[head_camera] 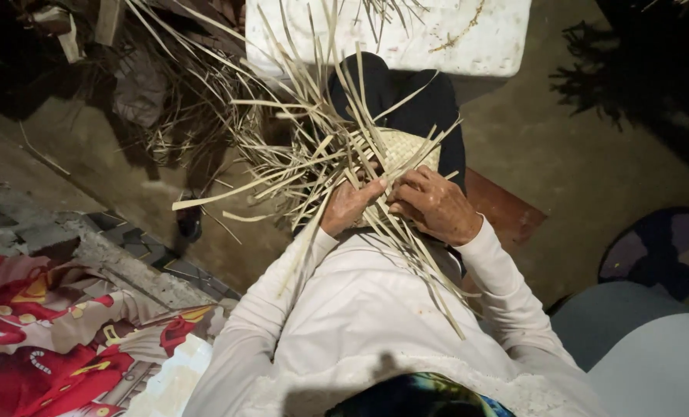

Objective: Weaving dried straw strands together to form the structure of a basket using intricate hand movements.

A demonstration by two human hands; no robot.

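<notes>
Your left hand (350, 205) pinches a few pale strips, and your right hand (436, 205) presses fingers down on the woven panel (406, 148) over your lap. Only a small patch is plaited; most strips (298, 166) fan out loose, so much weaving seems left. It looks flat, dry and straw-coloured, though dim light hides the pattern.

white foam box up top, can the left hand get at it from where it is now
Probably not easily. The left hand is busy gripping strips of the woven mat, and the loose strips and the knees lie between it and the white foam box.
</notes>
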